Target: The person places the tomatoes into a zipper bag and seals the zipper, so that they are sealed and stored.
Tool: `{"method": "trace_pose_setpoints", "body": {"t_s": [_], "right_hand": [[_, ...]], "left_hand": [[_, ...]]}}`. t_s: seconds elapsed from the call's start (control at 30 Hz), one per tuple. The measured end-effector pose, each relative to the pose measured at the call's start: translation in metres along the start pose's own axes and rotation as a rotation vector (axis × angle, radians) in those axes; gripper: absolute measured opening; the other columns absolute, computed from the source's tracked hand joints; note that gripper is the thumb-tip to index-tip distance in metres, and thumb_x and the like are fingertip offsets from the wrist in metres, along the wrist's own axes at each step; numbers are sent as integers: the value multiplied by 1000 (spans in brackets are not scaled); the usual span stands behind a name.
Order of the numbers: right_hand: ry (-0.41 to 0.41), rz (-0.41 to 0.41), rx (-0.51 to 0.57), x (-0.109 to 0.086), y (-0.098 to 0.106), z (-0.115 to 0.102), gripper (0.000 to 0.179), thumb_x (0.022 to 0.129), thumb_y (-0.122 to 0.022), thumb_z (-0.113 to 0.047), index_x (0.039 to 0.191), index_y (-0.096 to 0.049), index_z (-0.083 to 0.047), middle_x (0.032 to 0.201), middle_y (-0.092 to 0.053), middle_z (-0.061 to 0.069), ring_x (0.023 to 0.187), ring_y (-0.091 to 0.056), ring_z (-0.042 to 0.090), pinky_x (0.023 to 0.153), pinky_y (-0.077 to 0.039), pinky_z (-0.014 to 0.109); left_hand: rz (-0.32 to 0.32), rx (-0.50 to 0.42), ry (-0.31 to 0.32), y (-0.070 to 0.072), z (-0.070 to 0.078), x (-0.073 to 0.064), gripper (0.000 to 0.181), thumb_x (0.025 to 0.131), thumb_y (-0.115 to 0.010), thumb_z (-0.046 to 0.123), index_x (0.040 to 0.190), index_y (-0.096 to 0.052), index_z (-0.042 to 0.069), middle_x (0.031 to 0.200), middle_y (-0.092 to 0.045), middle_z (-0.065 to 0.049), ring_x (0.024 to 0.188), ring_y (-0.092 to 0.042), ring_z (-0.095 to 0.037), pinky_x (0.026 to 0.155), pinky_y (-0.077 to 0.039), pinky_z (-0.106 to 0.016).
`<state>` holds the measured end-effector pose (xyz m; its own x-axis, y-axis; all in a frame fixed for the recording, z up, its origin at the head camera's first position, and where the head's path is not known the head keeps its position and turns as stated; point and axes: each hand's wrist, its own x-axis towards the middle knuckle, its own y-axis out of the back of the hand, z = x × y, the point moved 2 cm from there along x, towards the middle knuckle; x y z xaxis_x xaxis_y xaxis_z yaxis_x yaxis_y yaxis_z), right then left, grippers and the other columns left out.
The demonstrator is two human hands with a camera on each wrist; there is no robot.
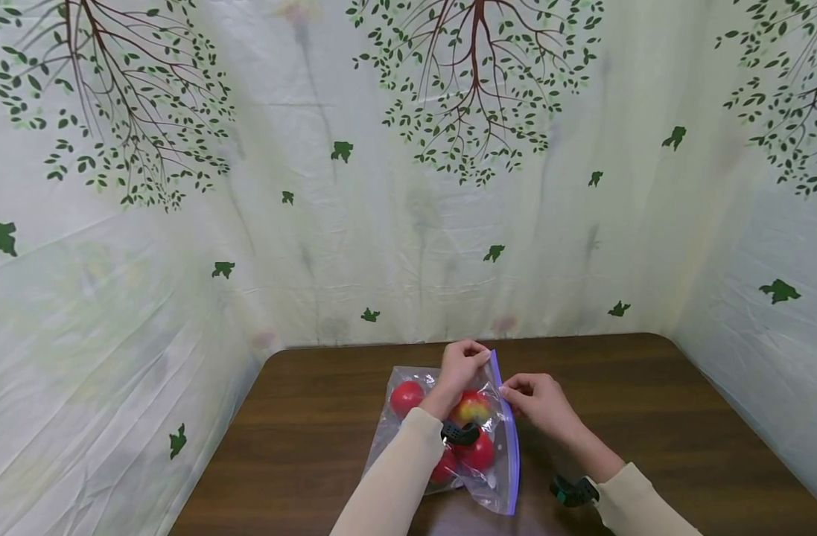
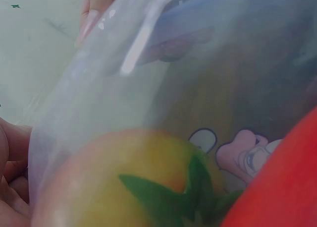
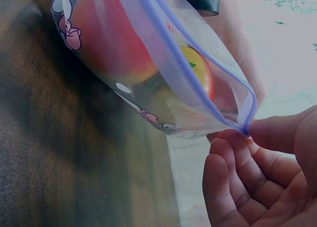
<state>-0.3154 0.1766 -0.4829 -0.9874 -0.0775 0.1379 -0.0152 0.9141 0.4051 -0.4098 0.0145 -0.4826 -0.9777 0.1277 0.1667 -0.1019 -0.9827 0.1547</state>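
A clear zip bag with a purple zip edge lies on the table, holding several round red fruits. One yellow-and-red fruit inside has a green leafy top. My left hand reaches over the bag and pinches the far end of its zip edge. Thumb and fingers of my right hand pinch that edge a little nearer to me. In the right wrist view the two purple strips stand apart, leaving the bag's mouth partly open, and the right hand pinches where they meet.
A brown wooden table carries the bag. Pale cloth printed with trees and leaves hangs behind and on both sides. Dark bands circle both wrists. Small cartoon prints mark the bag's side.
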Motion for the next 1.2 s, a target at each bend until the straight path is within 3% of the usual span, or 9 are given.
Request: {"method": "trace_pose_setpoints", "body": {"t_s": [0.4, 0.97, 1.2], "right_hand": [[48, -11, -25, -5, -1, 2, 16, 94, -74, -23, 95, -75, -7, 81, -69, 5, 67, -64, 27, 66, -60, 44], [22, -31, -49, -15, -5, 4, 13, 94, -73, -23, 94, -75, -10, 80, -68, 3, 67, -63, 22, 63, -58, 32], [54, -33, -63, -18, -4, 4, 14, 94, -74, -25, 91, -75, -11, 77, -68, 1, 64, -63, 21, 59, -57, 31]], "left_hand": [[11, 12, 1, 0, -3, 3, 5, 89, -77, 9, 87, -76, 5, 80, -65, 2, 73, -55, -11, 66, -47, -24], [3, 0, 15, 0, -9, 4, 5, 90, -76, 9, 88, -76, 4, 76, -64, 1, 70, -54, -11, 63, -46, -24], [11, 14, 16, 0, -8, 7, 6, 92, -74, 10, 89, -76, 4, 78, -64, 0, 70, -54, -12, 63, -47, -25]]}}
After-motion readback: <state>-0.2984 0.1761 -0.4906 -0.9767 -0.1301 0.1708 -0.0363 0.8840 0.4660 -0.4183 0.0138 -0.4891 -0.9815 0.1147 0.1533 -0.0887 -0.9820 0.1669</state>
